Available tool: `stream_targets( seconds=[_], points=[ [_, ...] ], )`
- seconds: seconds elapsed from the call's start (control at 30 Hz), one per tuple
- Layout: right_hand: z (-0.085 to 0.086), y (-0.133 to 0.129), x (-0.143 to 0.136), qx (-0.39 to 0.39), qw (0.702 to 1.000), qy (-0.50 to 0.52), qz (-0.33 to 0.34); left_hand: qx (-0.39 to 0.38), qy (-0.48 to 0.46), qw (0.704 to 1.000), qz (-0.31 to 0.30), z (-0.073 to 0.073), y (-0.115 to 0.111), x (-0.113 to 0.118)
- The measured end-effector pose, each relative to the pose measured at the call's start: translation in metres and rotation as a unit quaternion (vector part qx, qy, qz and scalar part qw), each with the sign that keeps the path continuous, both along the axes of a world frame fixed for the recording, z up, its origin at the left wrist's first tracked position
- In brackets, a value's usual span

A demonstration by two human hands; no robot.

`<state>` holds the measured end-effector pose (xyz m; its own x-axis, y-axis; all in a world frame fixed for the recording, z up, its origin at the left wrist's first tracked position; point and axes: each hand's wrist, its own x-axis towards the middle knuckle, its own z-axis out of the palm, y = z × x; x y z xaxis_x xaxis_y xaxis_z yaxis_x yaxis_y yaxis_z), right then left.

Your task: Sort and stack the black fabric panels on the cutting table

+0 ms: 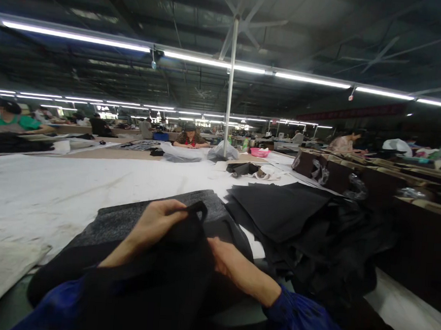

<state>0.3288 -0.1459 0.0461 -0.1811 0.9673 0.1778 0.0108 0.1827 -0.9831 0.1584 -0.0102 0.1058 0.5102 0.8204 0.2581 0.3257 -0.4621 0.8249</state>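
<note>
A piece of black fabric [174,263] hangs between my hands, close in front of me. My left hand [158,221] pinches its upper edge, where a small fold or loop stands up by the fingertips. My right hand [231,265] grips the same fabric lower down on its right side, its fingertips partly hidden behind the cloth. Under and beyond my hands lies a dark grey speckled cloth [124,222] on the table. To the right, a loose pile of black fabric pieces [278,205] spreads over the table's side.
White sheeting [70,178] covers the large table [103,151]. Dark boxes [375,190] with plastic wrap line the right. A white pole [229,94], plastic bags [183,153] and a pink basin [260,152] stand farther back. Other people [190,136] sit at distant tables.
</note>
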Motion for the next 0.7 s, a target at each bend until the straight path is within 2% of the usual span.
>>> stream_targets(
  seconds=[0.07, 0.17, 0.23, 0.3, 0.4, 0.47, 0.57, 0.63, 0.7],
  points=[
    [-0.006, -0.012, 0.004, -0.054, 0.994, 0.100, 0.002, 0.014, 0.040, 0.999, -0.020, -0.019, 0.002, 0.034],
    [-0.016, -0.031, 0.011, -0.070, 0.992, 0.093, -0.041, 0.043, 0.088, 0.995, 0.003, -0.047, 0.005, 0.065],
    [-0.021, -0.042, 0.016, -0.105, 0.990, 0.062, -0.077, 0.059, 0.110, 0.992, 0.017, -0.058, 0.005, 0.070],
    [-0.020, -0.053, 0.023, -0.156, 0.981, 0.008, -0.114, 0.084, 0.129, 0.988, 0.023, -0.063, 0.001, 0.070],
    [-0.002, -0.059, 0.040, -0.188, 0.966, -0.127, -0.128, 0.110, 0.150, 0.982, 0.023, -0.063, -0.006, 0.068],
    [0.016, -0.052, 0.052, -0.152, 0.951, -0.224, -0.147, 0.114, 0.162, 0.980, 0.025, -0.062, -0.010, 0.069],
    [0.034, -0.024, 0.064, -0.001, 0.914, -0.347, -0.212, 0.117, 0.172, 0.978, 0.021, -0.062, -0.014, 0.071],
    [0.035, 0.000, 0.067, 0.081, 0.895, -0.384, -0.214, 0.123, 0.171, 0.978, 0.012, -0.063, -0.016, 0.069],
    [0.028, 0.023, 0.067, 0.098, 0.899, -0.391, -0.174, 0.124, 0.170, 0.978, -0.003, -0.063, -0.017, 0.065]
  ],
)
